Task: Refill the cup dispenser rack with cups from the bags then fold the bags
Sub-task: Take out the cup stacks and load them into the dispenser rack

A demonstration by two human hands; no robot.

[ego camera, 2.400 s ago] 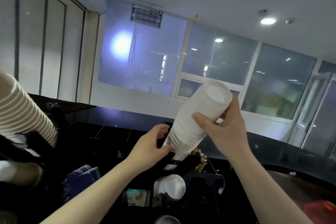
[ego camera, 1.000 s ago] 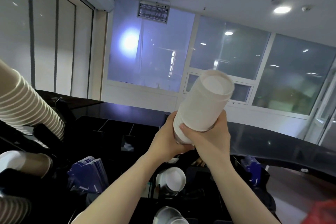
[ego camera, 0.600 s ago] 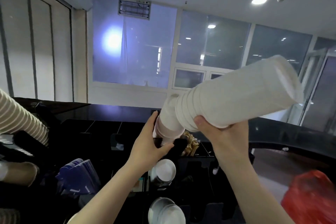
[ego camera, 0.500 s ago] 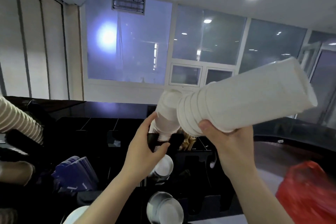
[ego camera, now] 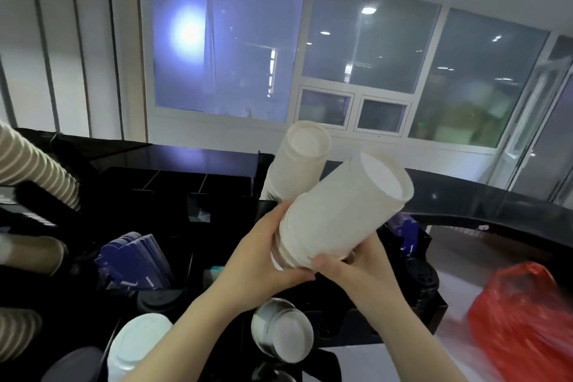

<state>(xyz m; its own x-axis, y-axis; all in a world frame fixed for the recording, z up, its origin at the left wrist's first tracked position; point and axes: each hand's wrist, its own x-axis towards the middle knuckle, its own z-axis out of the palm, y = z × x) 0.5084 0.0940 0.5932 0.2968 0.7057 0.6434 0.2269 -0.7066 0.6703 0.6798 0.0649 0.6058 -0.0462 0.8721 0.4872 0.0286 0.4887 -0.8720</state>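
Observation:
I hold a stack of white paper cups (ego camera: 338,211) tilted up to the right, bottoms toward the camera. My left hand (ego camera: 260,251) wraps its lower left side and my right hand (ego camera: 344,270) grips its lower end from beneath. Behind it a second white cup stack (ego camera: 294,164) stands in the black dispenser rack (ego camera: 217,195), tilted slightly, apart from my hands. Two more white stacks poke out of the rack's front slots, one at centre (ego camera: 280,332) and one at lower left (ego camera: 136,347).
Brown striped cup stacks (ego camera: 34,170) jut from the left. Blue sleeves (ego camera: 136,260) sit in a rack compartment, with more of them at right (ego camera: 404,231). Black lids (ego camera: 421,276) stand at the right. A red plastic bag (ego camera: 524,316) lies at lower right. A dark curved counter (ego camera: 480,211) runs behind.
The stack split: one part stayed in the rack slot, and the part in my right hand swung from pointing right to steeper up. My left hand moved from the rack stack to the held stack.

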